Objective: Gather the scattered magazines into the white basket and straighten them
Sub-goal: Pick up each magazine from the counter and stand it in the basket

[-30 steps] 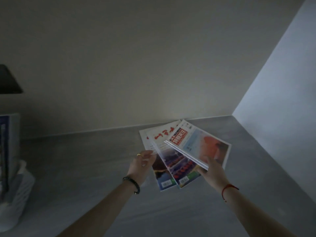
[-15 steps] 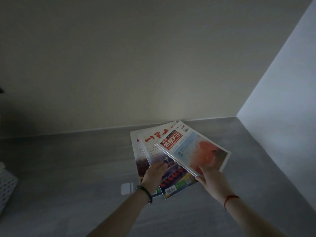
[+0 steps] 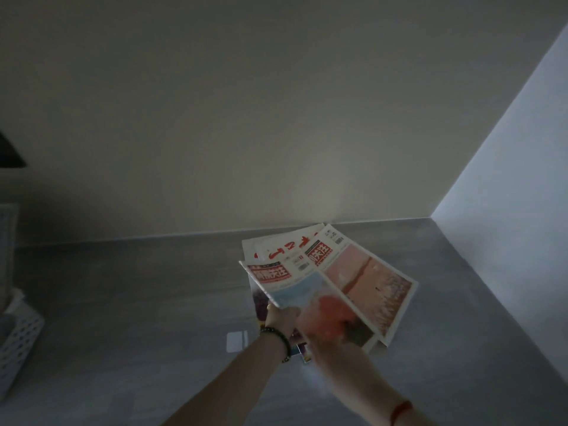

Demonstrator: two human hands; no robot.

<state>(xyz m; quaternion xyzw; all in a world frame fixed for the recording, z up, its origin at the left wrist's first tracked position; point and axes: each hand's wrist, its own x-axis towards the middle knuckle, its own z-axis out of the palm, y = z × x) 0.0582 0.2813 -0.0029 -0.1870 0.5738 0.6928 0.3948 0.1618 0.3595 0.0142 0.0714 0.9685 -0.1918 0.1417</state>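
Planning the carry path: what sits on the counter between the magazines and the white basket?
Head view: between the magazines and the basket the grey counter is bare, except a small white patch near the left hand.

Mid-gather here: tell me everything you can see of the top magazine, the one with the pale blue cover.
The pale blue magazine looks like thin, glossy paper, with a red masthead block bearing white characters on a white band. It lies tilted on top of the other fanned magazines, over the grey surface, with its far-left corner sticking out past them. The right hand, blurred, holds its near end. The left hand meets its near-left edge, fingers hidden.
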